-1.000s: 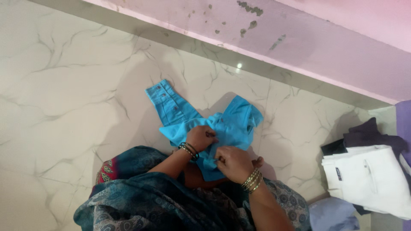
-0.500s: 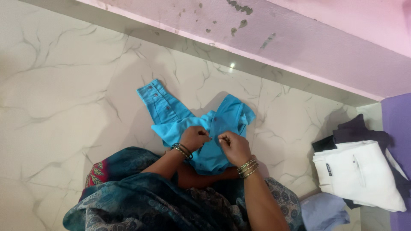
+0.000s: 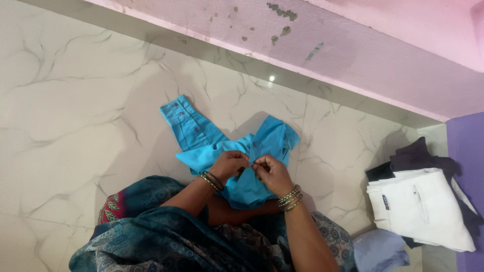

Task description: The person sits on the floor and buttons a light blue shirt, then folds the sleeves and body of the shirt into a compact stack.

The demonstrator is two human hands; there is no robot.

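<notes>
Blue shirt lying on marble floor, left hand and right hand meeting, fingertips pinching its front edge.

**Colours and Patterns on the Floor**

The shirt is bright turquoise blue with small dark reddish buttons; the floor is cream-white marble tile with grey veining; the wall is pale pink with dark chipped spots; the person's garment is dark teal with a paisley print and a red patch; folded white trousers lie on dark navy clothing; a pale lavender-blue cloth lies below.
</notes>
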